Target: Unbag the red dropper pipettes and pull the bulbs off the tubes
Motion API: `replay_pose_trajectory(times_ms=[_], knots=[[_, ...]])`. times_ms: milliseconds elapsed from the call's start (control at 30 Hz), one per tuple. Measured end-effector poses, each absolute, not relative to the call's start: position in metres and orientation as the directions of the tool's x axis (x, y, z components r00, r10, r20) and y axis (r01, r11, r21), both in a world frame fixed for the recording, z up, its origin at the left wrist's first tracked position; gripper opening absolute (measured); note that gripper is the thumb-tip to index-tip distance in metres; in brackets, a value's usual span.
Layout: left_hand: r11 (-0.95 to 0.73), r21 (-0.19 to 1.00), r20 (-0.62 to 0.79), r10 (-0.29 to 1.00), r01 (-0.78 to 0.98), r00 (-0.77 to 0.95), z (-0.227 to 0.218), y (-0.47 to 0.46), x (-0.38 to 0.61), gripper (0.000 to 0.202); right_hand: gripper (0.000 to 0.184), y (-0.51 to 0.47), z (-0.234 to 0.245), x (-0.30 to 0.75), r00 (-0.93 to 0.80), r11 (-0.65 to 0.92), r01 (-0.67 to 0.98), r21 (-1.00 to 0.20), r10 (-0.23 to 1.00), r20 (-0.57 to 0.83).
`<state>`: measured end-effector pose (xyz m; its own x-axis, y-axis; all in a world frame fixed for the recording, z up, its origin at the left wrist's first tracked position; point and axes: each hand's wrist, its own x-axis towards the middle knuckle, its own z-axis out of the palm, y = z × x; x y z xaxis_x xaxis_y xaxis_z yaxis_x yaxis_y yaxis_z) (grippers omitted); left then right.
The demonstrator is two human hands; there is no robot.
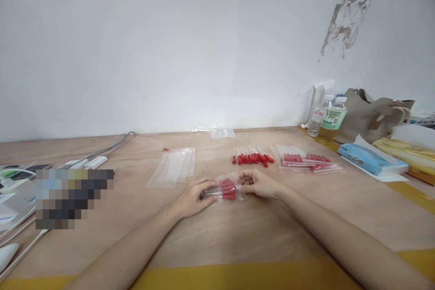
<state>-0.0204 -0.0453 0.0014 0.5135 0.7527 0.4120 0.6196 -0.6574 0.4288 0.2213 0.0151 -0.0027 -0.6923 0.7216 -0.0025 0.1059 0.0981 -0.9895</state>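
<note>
A small clear zip bag [227, 189] holding red-capped droppers lies on the wooden table [238, 231] between both hands. My left hand [193, 197] grips its left end, fingers curled over it. My right hand [258, 182] pinches its right end. Just beyond, a loose row of red-capped droppers [253, 157] lies on the table. To their right sit filled bags of droppers [307, 161]. A stack of empty clear bags [175, 166] lies to the left of the hands.
Two water bottles [328, 115], a grey bag [372, 115] and a blue tissue pack [369, 158] stand at the right. Cables and white plugs [90, 162] lie at the left beside a blurred patch. One more clear bag [221, 132] rests by the white wall.
</note>
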Motion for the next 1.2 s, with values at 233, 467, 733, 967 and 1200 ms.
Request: replay_pose_trajectory(times_ms=[233, 467, 733, 967, 1200], knots=[[-0.667, 0.453, 0.413, 0.745, 0.591, 0.524, 0.001, -0.044, -0.022, 0.033, 0.041, 0.01, -0.01, 0.207, -0.67, 0.195, 0.181, -0.964, 0.742, 0.024], [-0.659, 0.475, 0.417, 0.752, 0.583, 0.51, 0.0, -0.043, -0.023, 0.032, 0.052, 0.0, 0.002, 0.202, -0.611, 0.136, 0.173, -0.975, 0.792, 0.002], [-0.634, 0.488, 0.396, 0.773, 0.599, 0.495, 0.0, -0.042, -0.022, 0.033, 0.035, 0.003, -0.002, 0.202, -0.707, 0.12, 0.049, -0.992, 0.706, 0.051], [-0.607, 0.501, 0.363, 0.794, 0.617, 0.487, 0.0, -0.043, -0.022, 0.032, 0.043, 0.006, -0.002, 0.203, -0.678, 0.044, 0.003, -0.999, 0.734, 0.031], [-0.596, 0.51, 0.353, 0.802, 0.62, 0.481, -0.001, -0.042, -0.022, 0.032, 0.035, 0.013, 0.008, 0.214, -0.521, 0.048, 0.211, -0.976, 0.851, -0.071]])
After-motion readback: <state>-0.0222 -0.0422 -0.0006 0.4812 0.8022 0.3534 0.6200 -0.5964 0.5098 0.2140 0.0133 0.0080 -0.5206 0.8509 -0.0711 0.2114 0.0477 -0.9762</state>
